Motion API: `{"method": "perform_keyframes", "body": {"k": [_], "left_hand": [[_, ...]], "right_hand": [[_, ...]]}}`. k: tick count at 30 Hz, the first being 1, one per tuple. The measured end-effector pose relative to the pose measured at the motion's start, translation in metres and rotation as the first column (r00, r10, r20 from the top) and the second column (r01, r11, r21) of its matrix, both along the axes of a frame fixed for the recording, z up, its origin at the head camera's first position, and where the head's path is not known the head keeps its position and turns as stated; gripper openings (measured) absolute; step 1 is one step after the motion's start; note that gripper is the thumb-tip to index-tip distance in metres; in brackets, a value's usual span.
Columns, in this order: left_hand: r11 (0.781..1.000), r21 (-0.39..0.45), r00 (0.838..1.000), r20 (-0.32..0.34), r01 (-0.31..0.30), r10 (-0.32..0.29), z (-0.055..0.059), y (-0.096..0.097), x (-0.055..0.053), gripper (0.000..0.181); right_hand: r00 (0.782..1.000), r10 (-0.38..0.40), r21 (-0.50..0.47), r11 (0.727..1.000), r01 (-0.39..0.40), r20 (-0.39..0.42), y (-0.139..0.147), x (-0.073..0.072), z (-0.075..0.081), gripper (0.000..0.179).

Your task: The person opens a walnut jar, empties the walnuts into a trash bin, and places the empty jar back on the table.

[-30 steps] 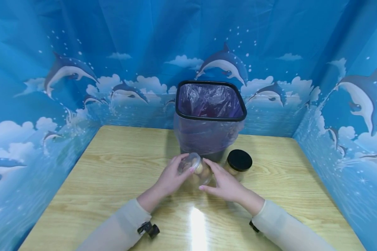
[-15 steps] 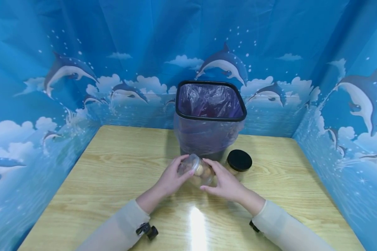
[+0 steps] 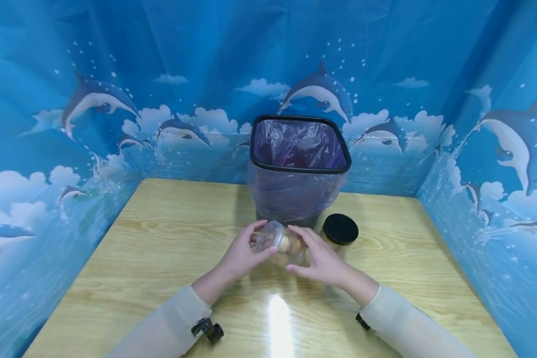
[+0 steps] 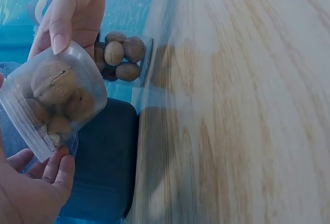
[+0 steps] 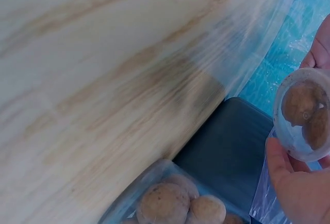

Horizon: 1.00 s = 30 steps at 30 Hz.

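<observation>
A clear plastic jar (image 3: 284,248) of walnuts is tilted over the table, its threaded mouth toward the left, with no black lid on it. At the mouth end, my left hand (image 3: 239,256) holds it, thumb and fingers spread around the rim. My right hand (image 3: 324,261) grips the base end between thumb and fingers. In the left wrist view the walnuts (image 4: 54,82) show through the jar wall, and the left fingertips (image 4: 56,170) are right at the rim. The right wrist view shows the jar's round base (image 5: 304,116) with the right fingers curved around it.
Behind the hands stands a bin (image 3: 295,199) with a black rim and a purple liner bag. A second walnut jar with a black lid (image 3: 341,228) stands right of my right hand. The wooden table (image 3: 170,223) ends at a blue dolphin-print curtain (image 3: 197,74).
Both hands keep hold of the jar. It has shifted very slightly toward me, and my left hand has drawn a little to the left.
</observation>
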<state>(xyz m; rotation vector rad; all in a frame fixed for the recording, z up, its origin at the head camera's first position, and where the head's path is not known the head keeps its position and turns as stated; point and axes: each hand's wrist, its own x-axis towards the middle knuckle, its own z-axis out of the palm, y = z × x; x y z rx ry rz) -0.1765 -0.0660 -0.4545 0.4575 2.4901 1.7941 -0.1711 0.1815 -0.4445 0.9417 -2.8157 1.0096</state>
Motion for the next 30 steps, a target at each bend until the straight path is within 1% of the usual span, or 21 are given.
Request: {"method": "perform_keyframes", "body": {"k": [9, 16, 19, 22, 26, 30], "left_hand": [[1.0, -0.015, 1.0, -0.003, 0.001, -0.001, 0.002, 0.001, 0.003, 0.075], [1.0, -0.016, 1.0, -0.004, 0.018, -0.018, 0.004, 0.001, 0.005, 0.075], [0.999, -0.027, 0.999, -0.009, 0.045, -0.045, 0.005, 0.0, 0.004, 0.076], [0.995, -0.046, 0.996, -0.033, 0.085, -0.086, 0.004, -0.002, 0.003, 0.079], [0.986, -0.08, 0.983, -0.095, 0.147, -0.154, 0.005, -0.006, 0.0, 0.083], [0.972, -0.147, 0.972, -0.124, 0.181, -0.2, 0.007, -0.008, -0.002, 0.088]], "right_hand": [[1.0, -0.003, -0.061, 0.998, 0.001, -0.019, -0.004, -0.002, -0.001, 0.09], [1.0, -0.01, -0.082, 0.997, 0.01, -0.004, -0.006, -0.001, 0.0, 0.089], [1.0, -0.013, -0.087, 0.996, 0.012, -0.013, -0.005, -0.001, 0.0, 0.088], [1.0, -0.016, -0.089, 0.996, 0.014, -0.023, -0.004, 0.0, -0.001, 0.087], [1.0, -0.014, -0.087, 0.996, 0.012, -0.022, -0.002, 0.0, -0.001, 0.086], [1.0, -0.012, -0.092, 0.996, 0.01, -0.015, 0.001, 0.0, 0.0, 0.086]]}}
